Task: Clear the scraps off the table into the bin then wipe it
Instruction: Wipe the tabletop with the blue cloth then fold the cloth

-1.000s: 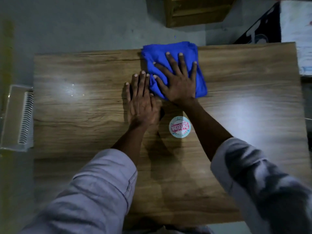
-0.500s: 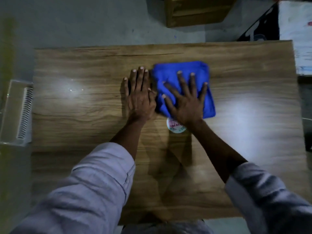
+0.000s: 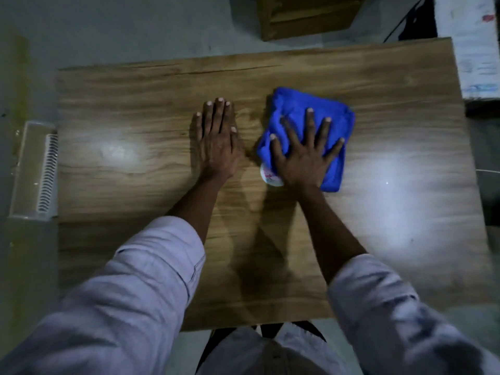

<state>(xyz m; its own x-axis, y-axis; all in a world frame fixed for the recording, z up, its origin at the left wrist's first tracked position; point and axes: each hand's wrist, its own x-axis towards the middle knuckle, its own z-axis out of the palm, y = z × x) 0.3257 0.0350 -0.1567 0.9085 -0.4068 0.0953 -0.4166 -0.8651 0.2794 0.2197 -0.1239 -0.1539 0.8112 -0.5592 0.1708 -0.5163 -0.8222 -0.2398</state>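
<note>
head view: right hand (image 3: 303,155) fingers spread flat on blue cloth (image 3: 335,117), soft, bunches easily; press via palm mid-table (image 3: 392,77). left hand (image 3: 216,139) fingers together, flat.

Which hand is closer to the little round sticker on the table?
The right hand. Its heel partly covers the round sticker while it presses flat on the blue cloth. The left hand lies flat on the bare table, off to the sticker's left, not touching it.
</note>
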